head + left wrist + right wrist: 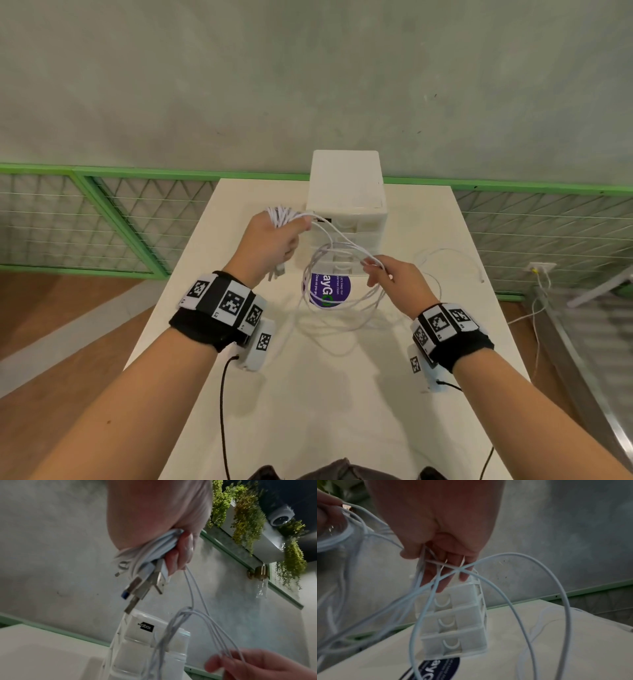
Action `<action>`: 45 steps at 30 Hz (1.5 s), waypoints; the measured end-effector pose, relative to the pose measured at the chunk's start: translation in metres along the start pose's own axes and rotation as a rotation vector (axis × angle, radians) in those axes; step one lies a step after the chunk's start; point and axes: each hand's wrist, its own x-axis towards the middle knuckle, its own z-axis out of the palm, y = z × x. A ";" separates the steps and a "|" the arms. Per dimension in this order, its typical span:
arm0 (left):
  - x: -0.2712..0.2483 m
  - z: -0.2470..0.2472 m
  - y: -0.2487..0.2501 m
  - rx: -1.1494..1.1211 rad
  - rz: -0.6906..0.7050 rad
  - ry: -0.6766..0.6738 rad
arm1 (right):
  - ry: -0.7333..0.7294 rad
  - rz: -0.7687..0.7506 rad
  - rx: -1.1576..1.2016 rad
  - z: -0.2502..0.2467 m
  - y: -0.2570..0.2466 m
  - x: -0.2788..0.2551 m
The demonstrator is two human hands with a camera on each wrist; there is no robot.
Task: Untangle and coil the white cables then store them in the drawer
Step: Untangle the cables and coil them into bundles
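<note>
Left hand (pixel 270 240) fingers hidden behind its own back in head view; the grip on the cable bundle (pixel 282 216) shows only from the left wrist. That view is motion-blurred: plug ends (pixel 145 586) smeared, count unclear. Right hand (pixel 260 665) cut off there by the bottom edge. Drawer unit (pixel 346 205) fronts partly covered by hands and the hanging loops (pixel 342 274); can't tell if any drawer is open. Round sticker (pixel 330 289) half hidden under the unit, its text cut. Right wrist view dim and soft; cable paths through the fingers (pixel 445 577) not traceable. Loose cable (pixel 452 260) on the surface (pixel 342 394): connector type too small to tell.
</note>
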 end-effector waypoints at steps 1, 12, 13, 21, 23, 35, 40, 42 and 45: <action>0.002 -0.003 -0.001 0.015 -0.002 0.024 | 0.006 -0.008 -0.038 -0.001 0.004 -0.002; -0.002 0.009 -0.009 0.039 -0.141 -0.102 | 0.202 -0.065 -0.133 -0.013 0.014 0.002; -0.003 0.011 -0.008 0.034 -0.139 -0.113 | 0.255 -0.145 -0.122 -0.013 0.006 -0.001; -0.005 0.027 0.008 -0.038 -0.122 -0.191 | 0.314 -0.434 -0.097 0.004 -0.046 -0.007; -0.005 0.030 0.010 -0.048 -0.113 -0.216 | 0.267 -0.385 -0.103 0.008 -0.046 -0.003; 0.003 0.016 -0.027 0.302 -0.071 -0.143 | 0.291 -0.080 0.110 -0.009 -0.050 0.005; -0.003 0.021 -0.036 0.387 -0.087 -0.220 | 0.286 -0.057 0.168 -0.012 -0.056 0.003; -0.004 0.022 -0.035 0.397 -0.087 -0.250 | 0.283 -0.049 0.194 -0.012 -0.055 0.003; -0.004 0.021 -0.033 0.391 -0.084 -0.282 | 0.275 -0.035 0.266 -0.012 -0.054 0.002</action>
